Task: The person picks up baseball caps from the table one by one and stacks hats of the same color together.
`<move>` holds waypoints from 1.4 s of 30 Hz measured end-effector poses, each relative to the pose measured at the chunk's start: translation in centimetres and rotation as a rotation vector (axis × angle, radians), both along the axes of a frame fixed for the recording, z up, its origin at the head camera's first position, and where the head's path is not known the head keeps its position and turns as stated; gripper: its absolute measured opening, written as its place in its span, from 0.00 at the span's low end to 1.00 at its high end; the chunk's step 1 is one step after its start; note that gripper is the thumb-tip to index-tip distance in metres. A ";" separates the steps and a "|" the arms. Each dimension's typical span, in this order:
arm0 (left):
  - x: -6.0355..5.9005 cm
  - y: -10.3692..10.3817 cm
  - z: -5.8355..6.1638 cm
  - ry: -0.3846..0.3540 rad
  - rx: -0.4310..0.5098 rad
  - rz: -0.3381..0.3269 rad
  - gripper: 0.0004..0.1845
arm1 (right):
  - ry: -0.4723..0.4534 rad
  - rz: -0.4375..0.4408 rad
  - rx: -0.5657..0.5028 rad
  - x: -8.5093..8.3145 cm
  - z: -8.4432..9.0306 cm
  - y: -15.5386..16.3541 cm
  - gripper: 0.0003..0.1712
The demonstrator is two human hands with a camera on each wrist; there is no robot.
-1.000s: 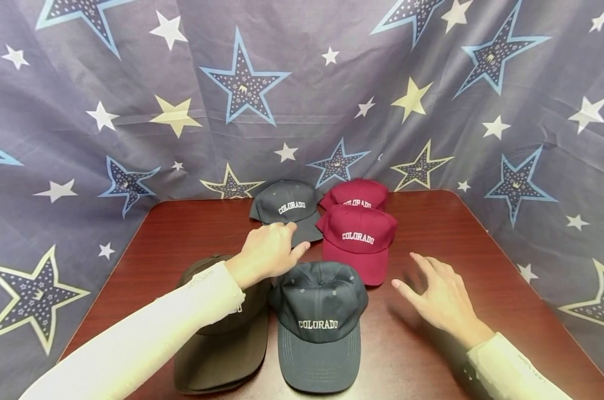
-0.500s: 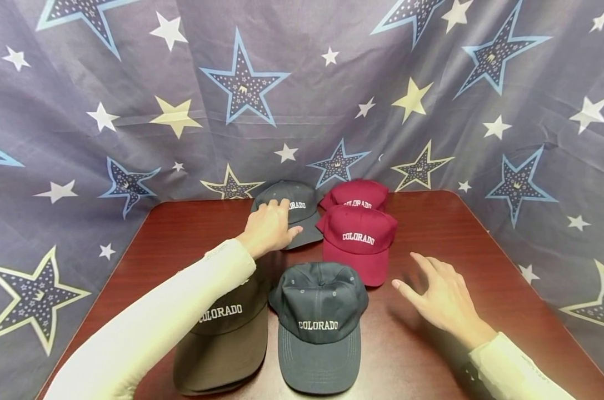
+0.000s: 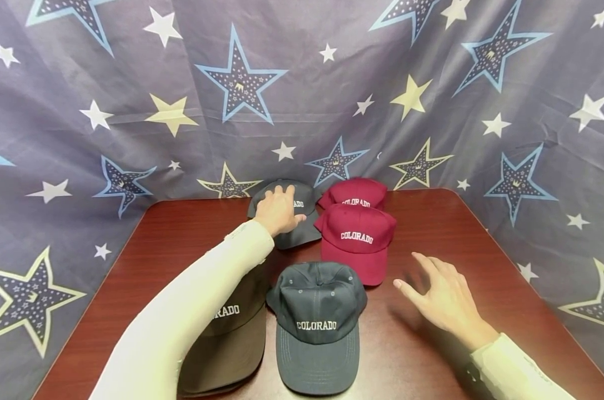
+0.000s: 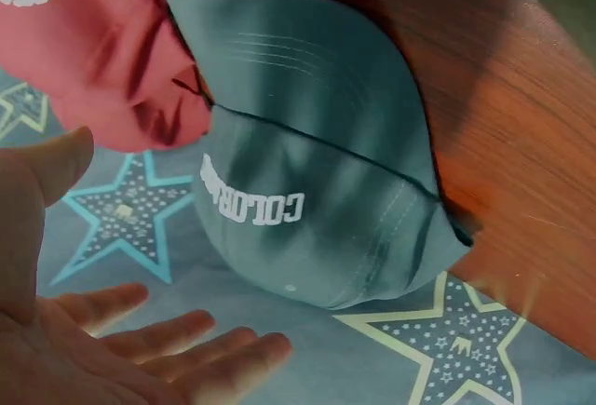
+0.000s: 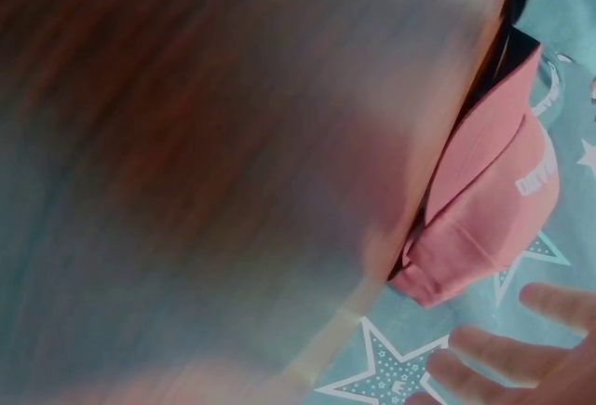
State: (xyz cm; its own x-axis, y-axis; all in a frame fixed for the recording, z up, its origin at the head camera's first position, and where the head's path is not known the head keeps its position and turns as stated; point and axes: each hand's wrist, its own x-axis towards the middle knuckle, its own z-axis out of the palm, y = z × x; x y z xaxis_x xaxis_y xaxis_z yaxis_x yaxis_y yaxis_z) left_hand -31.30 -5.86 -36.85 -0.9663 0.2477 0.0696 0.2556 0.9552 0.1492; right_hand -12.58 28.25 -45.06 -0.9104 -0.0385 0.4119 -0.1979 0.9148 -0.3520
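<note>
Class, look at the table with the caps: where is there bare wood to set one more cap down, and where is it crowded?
Bare wood lies along the table right edge beyond the right hand, and at the far left corner left of the far grey cap. The middle is crowded: two maroon caps, the near grey cap and the olive cap.

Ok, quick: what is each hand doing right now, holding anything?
Left hand: open, fingers straight over the far grey cap; contact unclear.
Right hand: open, fingers spread above the table, holding nothing.
</note>
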 end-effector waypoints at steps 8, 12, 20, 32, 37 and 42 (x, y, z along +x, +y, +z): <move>-2.0 1.2 -1.1 -0.013 0.020 0.033 0.45 | -0.002 -0.006 -0.001 0.1 -0.1 0.4 0.44; -2.6 1.7 -1.6 -0.015 0.022 0.030 0.44 | -0.007 -0.007 0.002 0.0 0.0 0.5 0.44; -3.2 1.6 -2.1 -0.099 -0.004 0.042 0.47 | -0.028 -0.016 -0.001 0.1 0.0 0.6 0.44; -3.6 0.8 -2.5 -0.129 -0.018 0.065 0.50 | -0.009 -0.017 0.011 0.1 0.0 0.9 0.44; -3.9 0.0 -3.0 -0.130 -0.024 0.097 0.49 | -0.008 -0.008 0.007 0.1 0.1 0.6 0.43; -4.0 -0.9 -3.0 -0.151 -0.009 0.128 0.49 | -0.012 -0.011 0.005 0.1 0.1 0.4 0.43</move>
